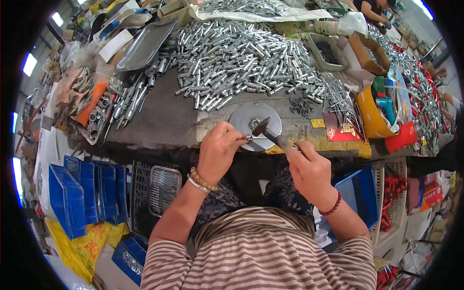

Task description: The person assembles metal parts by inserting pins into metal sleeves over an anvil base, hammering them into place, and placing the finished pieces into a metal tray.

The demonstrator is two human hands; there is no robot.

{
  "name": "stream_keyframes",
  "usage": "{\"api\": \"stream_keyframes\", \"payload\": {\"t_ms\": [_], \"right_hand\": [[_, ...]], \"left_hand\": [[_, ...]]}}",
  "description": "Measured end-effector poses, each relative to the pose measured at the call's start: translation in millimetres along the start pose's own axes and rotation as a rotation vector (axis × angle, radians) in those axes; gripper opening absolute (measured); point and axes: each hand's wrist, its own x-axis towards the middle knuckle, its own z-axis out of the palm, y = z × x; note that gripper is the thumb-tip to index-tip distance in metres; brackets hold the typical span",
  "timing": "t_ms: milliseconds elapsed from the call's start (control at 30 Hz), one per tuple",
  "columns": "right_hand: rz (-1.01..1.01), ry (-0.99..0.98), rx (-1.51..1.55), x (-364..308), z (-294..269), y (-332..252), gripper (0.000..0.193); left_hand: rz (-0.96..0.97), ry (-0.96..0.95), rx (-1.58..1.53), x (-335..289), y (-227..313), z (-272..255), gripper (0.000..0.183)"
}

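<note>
A round grey metal disc (271, 116) lies at the bench's front edge, with a small dark piece (253, 123) at its middle. My left hand (218, 149) pinches a short silvery metal part (249, 137) over the disc's left side; the fingers partly hide it. In my right hand (309, 173) is a hammer (270, 135), held by its handle. The hammer's dark head is raised just above the disc, right of the silvery part. Behind the disc lies a big heap of silvery metal tubes (241, 60).
Small dark pins (300, 106) and thin metal rods (340, 99) lie right of the disc, near a red packet (338, 130). Tools and sockets crowd the left, beside a metal tray (145, 46). Blue bins (72, 198) stand below the bench. A person (372, 12) is at the far right.
</note>
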Motion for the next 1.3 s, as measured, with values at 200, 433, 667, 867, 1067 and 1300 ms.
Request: {"api": "stream_keyframes", "payload": {"t_ms": [200, 433, 667, 867, 1067, 1300], "right_hand": [[-0.046, 0.270, 0.098, -3, 2, -6, 0.035], [0.061, -0.048, 0.090, 4, -4, -8, 0.043], [0.245, -0.095, 0.412, 40, 5, 35, 0.041], [0.007, -0.094, 0.019, 52, 14, 38, 0.029], [-0.043, -0.134, -0.004, 44, 27, 30, 0.018], [-0.091, -0.208, 0.026, 48, 31, 35, 0.018]], "left_hand": [[-0.005, 0.003, -0.010, 2, 2, 1, 0.015], [0.002, -0.041, -0.018, 3, 3, -5, 0.017], [-0.022, -0.065, 0.039, 8, 13, -7, 0.031], [0.087, -0.112, 0.170, 6, 6, -7, 0.039], [0.094, -0.115, 0.186, 7, 8, -8, 0.037], [0.110, -0.124, 0.189, 7, 6, -9, 0.036]]}}
